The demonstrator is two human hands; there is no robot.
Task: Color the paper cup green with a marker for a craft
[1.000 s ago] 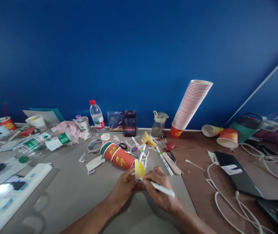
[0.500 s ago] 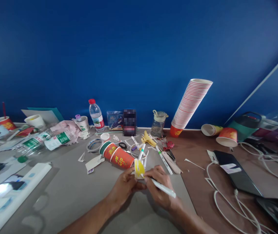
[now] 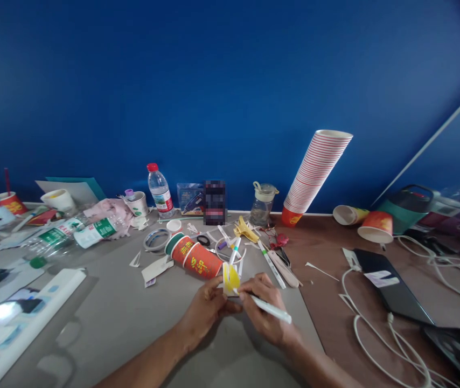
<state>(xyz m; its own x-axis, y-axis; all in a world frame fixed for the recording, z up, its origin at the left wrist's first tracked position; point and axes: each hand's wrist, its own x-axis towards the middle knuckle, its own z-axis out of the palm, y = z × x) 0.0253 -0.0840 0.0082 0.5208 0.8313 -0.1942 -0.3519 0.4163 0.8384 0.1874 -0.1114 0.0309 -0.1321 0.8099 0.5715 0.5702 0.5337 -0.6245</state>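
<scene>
My left hand (image 3: 204,311) pinches a small white piece partly coloured yellow (image 3: 230,279) and holds it upright over the grey table (image 3: 125,323). My right hand (image 3: 266,312) grips a white marker pen (image 3: 272,311) with its tip against the yellow patch. Just behind the piece lie two orange paper cups (image 3: 195,258) on their sides, nested together.
A leaning stack of paper cups (image 3: 314,172), a water bottle (image 3: 159,191), a glass jar (image 3: 263,205), markers (image 3: 234,250) and paper scraps lie behind. A white power strip (image 3: 32,323) is at left. Phones (image 3: 387,285) and white cables (image 3: 375,334) lie at right.
Nothing but a slight shift of the view; both hands stay at the yellow piece, the pen angle changing slightly.
</scene>
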